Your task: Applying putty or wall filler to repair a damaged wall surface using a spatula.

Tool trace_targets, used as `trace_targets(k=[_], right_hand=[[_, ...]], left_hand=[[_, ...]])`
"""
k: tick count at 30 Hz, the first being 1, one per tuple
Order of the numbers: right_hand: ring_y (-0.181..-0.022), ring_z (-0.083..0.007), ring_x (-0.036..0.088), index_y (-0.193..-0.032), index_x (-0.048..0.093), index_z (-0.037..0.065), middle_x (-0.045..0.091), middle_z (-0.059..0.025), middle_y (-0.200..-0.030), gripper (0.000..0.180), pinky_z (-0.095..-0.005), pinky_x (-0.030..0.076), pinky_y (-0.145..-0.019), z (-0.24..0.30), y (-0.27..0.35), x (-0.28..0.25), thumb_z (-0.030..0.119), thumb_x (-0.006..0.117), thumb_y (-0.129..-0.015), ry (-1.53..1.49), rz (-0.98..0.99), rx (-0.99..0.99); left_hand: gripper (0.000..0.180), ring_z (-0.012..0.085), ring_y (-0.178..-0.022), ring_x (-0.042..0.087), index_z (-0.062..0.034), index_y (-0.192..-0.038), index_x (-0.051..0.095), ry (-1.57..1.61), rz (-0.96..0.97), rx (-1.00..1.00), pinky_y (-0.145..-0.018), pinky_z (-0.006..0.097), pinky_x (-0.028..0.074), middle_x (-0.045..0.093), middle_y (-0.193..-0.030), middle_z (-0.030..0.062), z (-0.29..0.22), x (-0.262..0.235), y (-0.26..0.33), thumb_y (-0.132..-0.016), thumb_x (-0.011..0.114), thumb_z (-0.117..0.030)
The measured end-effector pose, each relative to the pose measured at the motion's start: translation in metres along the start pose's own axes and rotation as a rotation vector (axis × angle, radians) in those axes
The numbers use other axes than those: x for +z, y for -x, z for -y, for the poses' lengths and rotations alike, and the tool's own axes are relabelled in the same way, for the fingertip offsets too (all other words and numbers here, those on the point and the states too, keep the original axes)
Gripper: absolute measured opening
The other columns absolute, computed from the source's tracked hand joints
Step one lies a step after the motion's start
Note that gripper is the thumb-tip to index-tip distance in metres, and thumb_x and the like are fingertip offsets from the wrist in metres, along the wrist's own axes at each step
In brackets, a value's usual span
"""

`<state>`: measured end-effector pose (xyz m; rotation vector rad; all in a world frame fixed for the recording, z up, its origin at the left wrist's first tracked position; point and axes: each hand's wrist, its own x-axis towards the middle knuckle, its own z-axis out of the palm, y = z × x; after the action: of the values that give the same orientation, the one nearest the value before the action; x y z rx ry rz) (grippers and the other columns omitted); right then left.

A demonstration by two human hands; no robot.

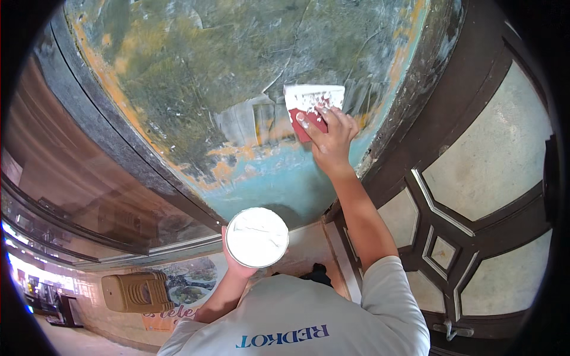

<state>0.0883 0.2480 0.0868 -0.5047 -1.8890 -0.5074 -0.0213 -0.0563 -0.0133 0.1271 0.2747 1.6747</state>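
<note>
Right hand (pixel 335 133) pinches a red flat trapezoidal scraper (pixel 310 98), white paste caked along its wide edge, in front of the wall patch; can't tell if it touches. Left hand (pixel 238 267) grips a round tub of white paste (pixel 257 237) below. Risks: loose paste clumps could drop off the blade; smeared fingers could slip; a tipped tub could spill. Ragged cracks in the mottled green-orange wall (pixel 237 65) might snag the blade. Edges: dark brown panelled door (pixel 424 139) close right, grey weathered frame (pixel 122 130) left. Most room: up and left.
</note>
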Motion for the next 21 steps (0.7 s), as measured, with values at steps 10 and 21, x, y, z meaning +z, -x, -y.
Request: trace_targets(k=[10, 21], right_hand=[[-0.118, -0.0287, 0.051, -0.116, 0.074, 0.038, 0.057, 0.0012, -0.128, 0.037, -0.0506, 0.035, -0.1, -0.026, 0.129, -0.007, 0.019, 0.077, -0.084, -0.103, 0.079, -0.042], [-0.121, -0.029, 0.049, -0.123, 0.072, 0.039, 0.055, -0.0005, -0.13, 0.046, -0.0491, 0.037, -0.103, -0.095, 0.106, -0.004, 0.013, 0.069, -0.085, 0.008, 0.085, -0.005]], left_hand=[[0.088, 0.0513, -0.142, 0.039, -0.022, -0.158, 0.036, 0.042, -0.047, 0.021, -0.102, 0.085, 0.031, 0.035, -0.163, 0.0132, 0.034, 0.015, -0.024, -0.091, 0.037, -0.079], [0.091, 0.0505, -0.143, 0.037, -0.0225, -0.159, 0.034, 0.128, 0.05, -0.006, -0.106, 0.082, 0.031, 0.033, -0.163, 0.0144, 0.075, 0.034, -0.058, -0.09, 0.038, -0.081]])
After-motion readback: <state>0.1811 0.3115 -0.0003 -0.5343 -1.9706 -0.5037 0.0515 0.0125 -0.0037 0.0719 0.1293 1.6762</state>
